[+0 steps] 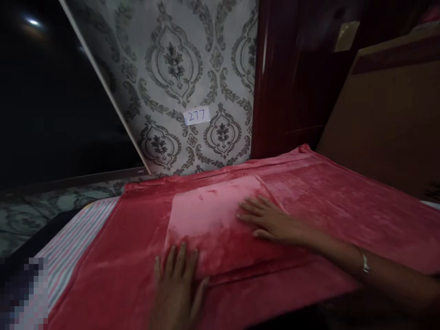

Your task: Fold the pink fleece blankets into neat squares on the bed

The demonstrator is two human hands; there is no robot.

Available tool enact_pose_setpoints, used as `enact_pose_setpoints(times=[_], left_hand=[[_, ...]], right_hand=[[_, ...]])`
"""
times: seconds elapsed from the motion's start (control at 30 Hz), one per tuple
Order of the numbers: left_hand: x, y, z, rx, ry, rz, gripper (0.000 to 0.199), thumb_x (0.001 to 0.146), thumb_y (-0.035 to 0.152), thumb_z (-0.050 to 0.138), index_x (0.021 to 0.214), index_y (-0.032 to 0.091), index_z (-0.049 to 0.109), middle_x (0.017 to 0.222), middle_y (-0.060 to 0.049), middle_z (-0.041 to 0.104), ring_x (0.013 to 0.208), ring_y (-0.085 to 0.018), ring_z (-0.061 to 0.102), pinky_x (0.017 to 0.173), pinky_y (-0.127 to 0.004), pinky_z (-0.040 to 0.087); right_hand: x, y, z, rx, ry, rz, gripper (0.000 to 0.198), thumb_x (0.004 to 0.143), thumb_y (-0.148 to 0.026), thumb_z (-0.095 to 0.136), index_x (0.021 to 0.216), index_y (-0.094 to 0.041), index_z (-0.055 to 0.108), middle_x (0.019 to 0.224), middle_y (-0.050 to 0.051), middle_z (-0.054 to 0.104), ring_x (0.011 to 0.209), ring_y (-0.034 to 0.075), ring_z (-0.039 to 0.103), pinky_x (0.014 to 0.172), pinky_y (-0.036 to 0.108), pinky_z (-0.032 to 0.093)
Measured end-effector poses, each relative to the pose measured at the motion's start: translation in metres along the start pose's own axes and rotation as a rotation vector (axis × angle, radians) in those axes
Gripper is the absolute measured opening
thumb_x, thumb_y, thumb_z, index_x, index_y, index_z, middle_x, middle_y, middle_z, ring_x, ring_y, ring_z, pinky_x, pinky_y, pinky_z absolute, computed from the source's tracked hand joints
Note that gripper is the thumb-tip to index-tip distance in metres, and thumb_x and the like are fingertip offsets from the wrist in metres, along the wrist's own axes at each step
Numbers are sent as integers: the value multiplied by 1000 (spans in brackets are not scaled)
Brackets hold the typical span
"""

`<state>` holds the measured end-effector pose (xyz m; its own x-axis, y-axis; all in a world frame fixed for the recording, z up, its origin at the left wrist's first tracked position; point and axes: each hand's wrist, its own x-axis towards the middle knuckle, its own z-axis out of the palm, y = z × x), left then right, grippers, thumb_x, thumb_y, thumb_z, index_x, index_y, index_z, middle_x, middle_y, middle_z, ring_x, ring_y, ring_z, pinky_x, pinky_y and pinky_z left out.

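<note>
Head view, forward and down
From close above the left hand (176, 288) and right hand (275, 223), it faces across the red blanket (347, 206) to the patterned wall (175, 68).

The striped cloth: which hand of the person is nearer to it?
Left. The left hand rests on the red fabric, to the right of the striped cloth; the right hand touches the fabric farther right.

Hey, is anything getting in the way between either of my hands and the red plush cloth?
Nothing visible does. Your right hand is spread palm down on the red plush cloth, and your left hand appears to rest on it too, nearer to you.
</note>
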<state>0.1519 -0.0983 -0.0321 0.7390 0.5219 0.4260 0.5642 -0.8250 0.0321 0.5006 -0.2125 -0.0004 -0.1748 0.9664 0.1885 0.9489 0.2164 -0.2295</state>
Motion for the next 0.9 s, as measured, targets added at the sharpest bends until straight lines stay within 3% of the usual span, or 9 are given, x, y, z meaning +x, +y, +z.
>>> enact_pose_setpoints(times=[0.07, 0.2, 0.27, 0.37, 0.47, 0.63, 0.77, 0.9], left_hand=[[36, 10, -17, -102, -99, 96, 47, 99, 33, 45, 145, 28, 57, 149, -9, 58, 139, -31, 50, 119, -61, 32], [141, 57, -28, -467, -408, 419, 52, 103, 42, 36, 149, 21, 50, 154, -8, 52, 141, -22, 49, 119, -43, 38], [193, 81, -14, -600, -548, 550, 57, 104, 49, 33, 152, 21, 47, 155, -8, 51, 142, -22, 48, 120, -42, 37], [250, 107, 24, -582, -647, 639, 59, 103, 53, 32, 153, 24, 45, 162, -6, 41, 152, -25, 32, 125, -52, 21], [279, 119, 63, -473, -660, 702, 57, 103, 53, 33, 153, 29, 44, 165, -4, 34, 156, -27, 20, 125, -61, 5], [306, 115, 104, -391, -569, 840, 58, 102, 55, 35, 155, 30, 41, 166, -5, 32, 157, -27, 17, 124, -59, -3], [337, 100, 121, -403, -573, 805, 65, 99, 59, 41, 155, 25, 42, 165, -8, 35, 156, -30, 20, 126, -56, 7], [358, 92, 137, -533, -613, 710, 70, 100, 63, 35, 154, 20, 45, 162, -9, 41, 152, -23, 32, 126, -41, 20]], right_hand=[[-18, 10, 4, -9, 20, 50, 63, 101, -59, 47, 159, -39, 31, 168, 4, 22, 155, 34, 12, 123, 65, 9], [-24, 12, 16, -2, 36, 67, 67, 100, -62, 47, 160, -37, 28, 167, 5, 24, 155, 34, 14, 122, 67, 7], [-22, 8, 21, -2, 57, 72, 69, 100, -60, 49, 160, -36, 28, 166, 7, 30, 155, 35, 17, 123, 67, 7], [-20, 4, 25, 7, 86, 94, 69, 97, -56, 56, 159, -37, 31, 163, 7, 36, 154, 35, 20, 123, 66, 9], [-21, 3, 27, 45, 82, 120, 68, 97, -56, 57, 159, -38, 33, 163, 5, 36, 154, 35, 19, 123, 65, 11], [-23, 5, 29, 129, 82, 141, 69, 97, -56, 56, 159, -39, 32, 166, 5, 28, 154, 34, 20, 124, 64, 10], [-24, 6, 30, 178, 62, 163, 72, 95, -56, 59, 159, -42, 30, 168, 1, 19, 156, 32, 9, 124, 64, 5], [-23, 7, 28, 209, 37, 173, 76, 94, -56, 62, 160, -42, 27, 168, 2, 18, 156, 33, 7, 124, 66, 6]])
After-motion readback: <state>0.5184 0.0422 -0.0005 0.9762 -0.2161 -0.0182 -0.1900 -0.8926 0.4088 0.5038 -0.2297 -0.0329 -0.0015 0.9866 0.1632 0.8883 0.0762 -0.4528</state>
